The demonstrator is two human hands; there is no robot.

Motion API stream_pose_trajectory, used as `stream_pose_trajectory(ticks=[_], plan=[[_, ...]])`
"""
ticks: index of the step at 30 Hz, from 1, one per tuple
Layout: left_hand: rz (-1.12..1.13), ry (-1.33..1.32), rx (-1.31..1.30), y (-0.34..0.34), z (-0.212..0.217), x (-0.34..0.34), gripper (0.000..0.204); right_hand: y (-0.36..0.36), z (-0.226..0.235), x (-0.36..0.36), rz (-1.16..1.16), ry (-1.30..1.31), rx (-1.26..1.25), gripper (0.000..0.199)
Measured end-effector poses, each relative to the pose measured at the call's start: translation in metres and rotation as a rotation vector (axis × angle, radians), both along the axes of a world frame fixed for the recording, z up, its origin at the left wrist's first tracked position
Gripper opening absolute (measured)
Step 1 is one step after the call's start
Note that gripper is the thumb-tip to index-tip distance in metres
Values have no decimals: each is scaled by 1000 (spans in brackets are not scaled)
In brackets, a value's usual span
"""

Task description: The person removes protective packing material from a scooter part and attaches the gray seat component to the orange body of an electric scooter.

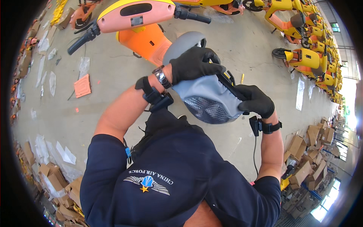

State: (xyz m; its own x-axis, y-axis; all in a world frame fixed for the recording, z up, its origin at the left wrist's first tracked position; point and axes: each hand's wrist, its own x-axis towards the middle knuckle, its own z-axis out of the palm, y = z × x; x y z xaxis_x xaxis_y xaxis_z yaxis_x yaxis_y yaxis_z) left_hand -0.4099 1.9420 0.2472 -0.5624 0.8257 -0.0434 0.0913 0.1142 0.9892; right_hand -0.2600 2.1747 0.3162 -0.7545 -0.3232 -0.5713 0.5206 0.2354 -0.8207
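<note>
A grey, creased, soft-looking piece with a mesh-patterned panel [206,90] is held in front of my body. A dark strip runs along its upper right edge. My left hand [194,66], in a black glove, lies over its upper edge with fingers bent and thumb side against it. My right hand [257,101], also black-gloved, is closed on its right corner. Just beyond my left hand is a grey rounded seat [183,44] on an orange, pink and yellow scooter [145,39]. The gloves hide part of the piece's edge, and its exact kind is unclear.
The scooter's handlebar [85,41] reaches across the far left. Yellow scooters [308,58] stand in rows at the far right. An orange plastic panel [82,86] and clear plastic sheets lie on the floor at left. Cardboard boxes [302,151] are piled at right and near left.
</note>
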Motion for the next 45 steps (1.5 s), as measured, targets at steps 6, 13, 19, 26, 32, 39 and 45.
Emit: stream_pose_trajectory(ticks=[6, 13, 19, 26, 32, 39, 45], plan=[[-383, 10, 9, 15, 32, 64, 41, 53, 29, 77, -334, 316, -97, 28], [-135, -333, 207, 34, -19, 193, 47, 80, -25, 180, -626, 317, -454, 30], [-163, -305, 48, 12, 8, 173, 38, 84, -47, 186, -318, 214, 142, 20], [-343, 62, -427, -26, -14, 176, 38, 55, -56, 177, -365, 285, 115, 18], [117, -442, 149, -32, -31, 147, 31, 99, -136, 141, -128, 640, 278, 30], [129, -563, 192, -136, -1, 151, 42, -20, -108, 132, -192, 726, 245, 24], [4, 59, -81, -91, 28, 184, 59, 29, -26, 145, -188, 395, 59, 24]])
